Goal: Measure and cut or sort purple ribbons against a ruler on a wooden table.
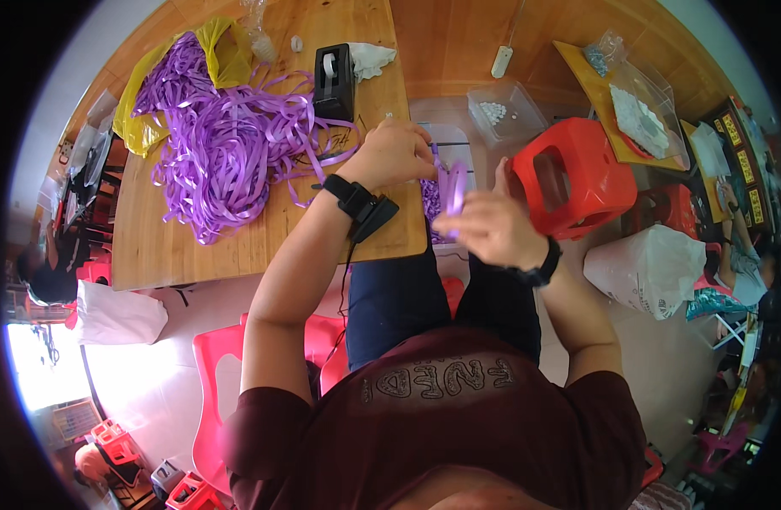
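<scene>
Beyond the table's right edge, my left hand (pixel 397 151) is closed, its fingertips pinching one end of a purple ribbon (pixel 456 185). My right hand (pixel 499 228), somewhat blurred, grips the lower part of the same looped ribbon. The loop hangs between both hands, above a pale plastic bin (pixel 460 134) holding small purple pieces (pixel 432 201). A big tangled pile of purple ribbon (pixel 220 161) covers the table's left part, spilling from a yellow plastic bag (pixel 135 106). A black tape dispenser (pixel 333 82) stands just beyond my left forearm.
The wooden table (pixel 322 242) ends beside my left wrist. Red plastic stools (pixel 577 174) stand close to my right hand. A clear tub (pixel 514 119) with white pieces sits on the floor at the back. At right is a white sack (pixel 650 268); people work at both sides.
</scene>
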